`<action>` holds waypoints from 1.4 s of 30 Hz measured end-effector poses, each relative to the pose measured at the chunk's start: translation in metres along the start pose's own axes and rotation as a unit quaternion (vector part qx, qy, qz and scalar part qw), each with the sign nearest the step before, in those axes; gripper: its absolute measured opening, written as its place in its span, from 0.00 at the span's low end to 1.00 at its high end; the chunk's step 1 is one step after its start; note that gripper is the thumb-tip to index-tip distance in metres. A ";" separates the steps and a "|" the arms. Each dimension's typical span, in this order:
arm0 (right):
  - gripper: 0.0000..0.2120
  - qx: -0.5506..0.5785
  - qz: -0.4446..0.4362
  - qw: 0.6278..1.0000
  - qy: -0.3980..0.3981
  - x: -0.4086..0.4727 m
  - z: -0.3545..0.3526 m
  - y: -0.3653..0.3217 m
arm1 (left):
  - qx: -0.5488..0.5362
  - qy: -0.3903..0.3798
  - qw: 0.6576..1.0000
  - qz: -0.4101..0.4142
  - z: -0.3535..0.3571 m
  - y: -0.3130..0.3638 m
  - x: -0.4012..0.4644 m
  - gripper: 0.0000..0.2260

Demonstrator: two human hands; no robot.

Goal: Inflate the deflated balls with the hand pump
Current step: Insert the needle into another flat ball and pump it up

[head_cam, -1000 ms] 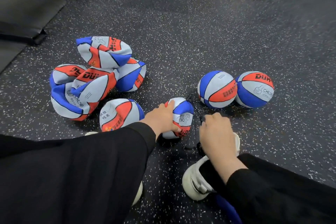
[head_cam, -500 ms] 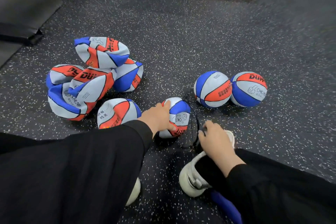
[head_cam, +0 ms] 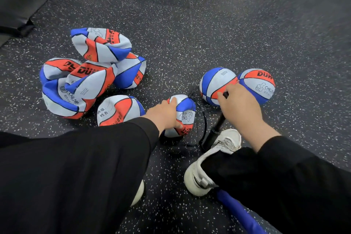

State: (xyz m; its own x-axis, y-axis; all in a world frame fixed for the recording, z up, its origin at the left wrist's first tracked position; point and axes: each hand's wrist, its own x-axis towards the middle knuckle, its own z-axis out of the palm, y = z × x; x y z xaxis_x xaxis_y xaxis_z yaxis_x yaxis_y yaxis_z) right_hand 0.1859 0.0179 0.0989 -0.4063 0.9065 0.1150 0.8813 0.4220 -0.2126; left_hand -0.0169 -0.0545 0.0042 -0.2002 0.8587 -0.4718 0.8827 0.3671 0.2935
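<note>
2 full balls [head_cam: 218, 85], approx 5 flat balls [head_cam: 76, 89]. L grip [head_cam: 165, 114] holds small ball [head_cam: 185, 116]; R grip [head_cam: 239, 104] has raised pump handle [head_cam: 225, 94] vs before.

Red, white and blue balls scattered across a black, white-speckled rubber floor [head_cam: 218, 30].

A heap of crumpled deflated balls [head_cam: 89, 74] lies left, two round inflated balls [head_cam: 237, 86] touch at right (a dark mat [head_cam: 20, 4] sits far left), a white sneaker [head_cam: 212, 159] nearest.
</note>
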 end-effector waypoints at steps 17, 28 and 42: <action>0.12 0.037 0.022 0.992 -0.120 -0.046 0.060 0.012 | -0.017 -0.001 1.000 0.002 0.004 -0.001 -0.003 0.49; 0.12 -0.031 -0.019 0.999 0.020 -0.012 0.011 0.000 | -0.018 0.000 1.000 0.003 0.003 -0.001 0.002 0.44; 0.06 -0.052 -0.021 0.992 -0.112 -0.051 0.082 0.008 | -0.019 -0.003 1.000 0.008 0.007 -0.005 0.001 0.49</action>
State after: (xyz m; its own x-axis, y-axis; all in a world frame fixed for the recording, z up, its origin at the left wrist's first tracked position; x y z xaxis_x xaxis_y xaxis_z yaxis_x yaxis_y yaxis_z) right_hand 0.1937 -0.0239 0.0116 -0.4757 0.8740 -0.0987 0.8782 0.4657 -0.1087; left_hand -0.0185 -0.0577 -0.0035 -0.1829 0.8624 -0.4720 0.8687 0.3666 0.3332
